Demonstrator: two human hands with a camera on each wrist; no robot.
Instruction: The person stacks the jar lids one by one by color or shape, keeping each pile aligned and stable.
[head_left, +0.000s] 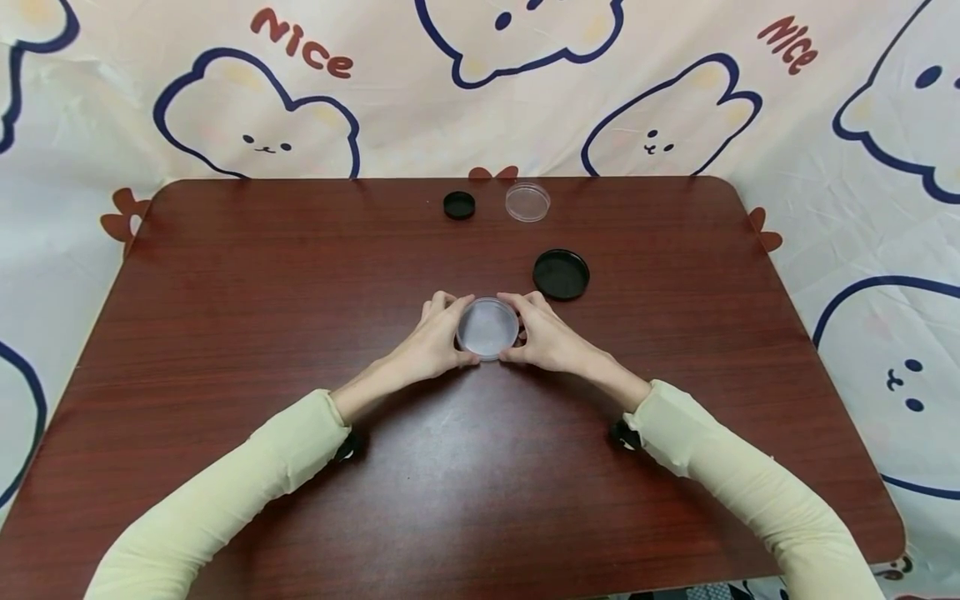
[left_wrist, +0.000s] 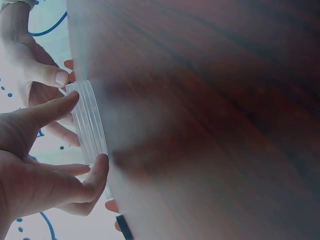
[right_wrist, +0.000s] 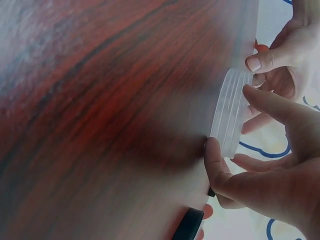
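Note:
A clear, round, shallow plastic dish [head_left: 487, 329] lies at the middle of the table, between both hands. From the side, in the left wrist view, its clear wall [left_wrist: 89, 120] shows several ridged layers, like stacked dishes or a dish with its lid. My left hand [head_left: 438, 337] grips its left edge, thumb at the near side and fingers at the far side. On the opposite edge, my right hand [head_left: 551, 335] holds it the same way. The right wrist view shows the right fingertips [right_wrist: 213, 145] low on the wall, right at the tabletop.
Beyond the right hand sits a large black round dish or lid [head_left: 561, 275]. Further back are a small black round lid [head_left: 459, 205] and another clear round dish [head_left: 527, 202]. A printed cloth [head_left: 465, 125] hangs behind the brown wooden table [head_left: 262, 275].

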